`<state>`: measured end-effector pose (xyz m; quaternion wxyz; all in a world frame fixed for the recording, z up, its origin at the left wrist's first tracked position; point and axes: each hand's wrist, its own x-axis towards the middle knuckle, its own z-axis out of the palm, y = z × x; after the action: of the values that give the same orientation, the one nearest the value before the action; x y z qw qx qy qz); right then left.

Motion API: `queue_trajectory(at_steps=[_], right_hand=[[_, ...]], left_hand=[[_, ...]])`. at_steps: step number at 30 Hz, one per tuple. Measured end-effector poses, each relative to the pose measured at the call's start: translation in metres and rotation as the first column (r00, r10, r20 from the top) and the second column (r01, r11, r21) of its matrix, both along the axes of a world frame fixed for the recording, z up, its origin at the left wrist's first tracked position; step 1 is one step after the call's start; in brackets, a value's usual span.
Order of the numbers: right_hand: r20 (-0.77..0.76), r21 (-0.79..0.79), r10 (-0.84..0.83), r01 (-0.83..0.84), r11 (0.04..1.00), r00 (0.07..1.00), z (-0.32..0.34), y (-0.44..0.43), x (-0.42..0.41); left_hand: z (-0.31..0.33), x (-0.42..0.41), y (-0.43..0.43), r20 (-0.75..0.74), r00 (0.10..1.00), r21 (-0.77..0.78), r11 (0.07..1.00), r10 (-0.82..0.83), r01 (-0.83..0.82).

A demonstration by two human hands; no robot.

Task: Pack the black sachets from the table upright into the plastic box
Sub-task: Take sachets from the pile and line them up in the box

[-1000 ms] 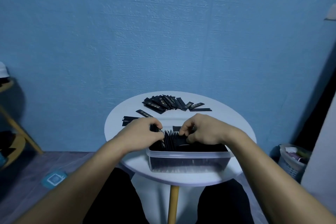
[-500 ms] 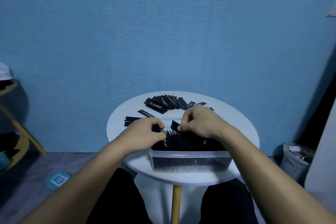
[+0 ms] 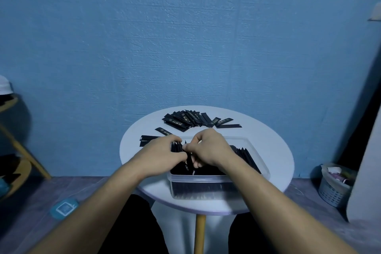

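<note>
A clear plastic box point(image 3: 208, 188) stands at the near side of the round white table point(image 3: 274, 150), packed with black sachets point(image 3: 245, 153) standing on edge. My left hand point(image 3: 162, 153) curls its fingers round the sachets at the box's left end. My right hand point(image 3: 208, 148) is just beside it over the box, its fingers and thumb pinching a black sachet point(image 3: 188, 160) among the upright ones. A loose pile of black sachets point(image 3: 189, 120) lies flat at the table's far side. A few more sachets point(image 3: 147, 140) lie left of the box, partly hidden by my left hand.
A blue wall stands right behind the table. A wooden stool or shelf point(image 3: 14, 150) is at the far left. A small basket with rubbish point(image 3: 335, 184) sits on the floor at the right. A blue round disc point(image 3: 64, 209) lies on the floor at the left.
My right hand has moved left across the box and now meets my left hand at the box's left end. The left hand has stayed about where it was.
</note>
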<state>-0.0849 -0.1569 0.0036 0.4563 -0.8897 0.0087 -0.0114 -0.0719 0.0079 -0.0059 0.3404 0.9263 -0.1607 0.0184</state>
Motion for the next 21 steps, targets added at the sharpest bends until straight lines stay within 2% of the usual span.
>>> queue_trajectory(at_steps=[8,14,16,18,21], right_hand=[[0.001,0.003,0.077,-0.077,0.997,0.997,0.000,-0.004,-0.005],[0.019,0.035,0.145,-0.146,0.989,0.989,0.002,-0.020,-0.006],[0.123,-0.114,0.075,-0.061,0.992,0.990,0.004,-0.029,-0.002],[0.222,-0.326,-0.004,0.078,0.942,0.975,0.007,-0.039,-0.001],[0.199,-0.507,-0.042,0.139,0.851,0.979,0.006,-0.050,-0.008]], left_hand=[[0.002,0.000,0.002,-0.030,0.999,-0.023,0.999,-0.036,0.036],[0.002,-0.001,-0.001,-0.012,0.999,0.049,0.998,-0.042,0.042],[0.003,-0.002,-0.002,-0.013,1.000,0.062,0.998,-0.020,0.021],[0.003,-0.001,-0.001,-0.009,1.000,0.070,0.997,-0.014,0.015],[0.003,-0.002,-0.002,-0.022,1.000,0.072,0.997,-0.021,0.023]])
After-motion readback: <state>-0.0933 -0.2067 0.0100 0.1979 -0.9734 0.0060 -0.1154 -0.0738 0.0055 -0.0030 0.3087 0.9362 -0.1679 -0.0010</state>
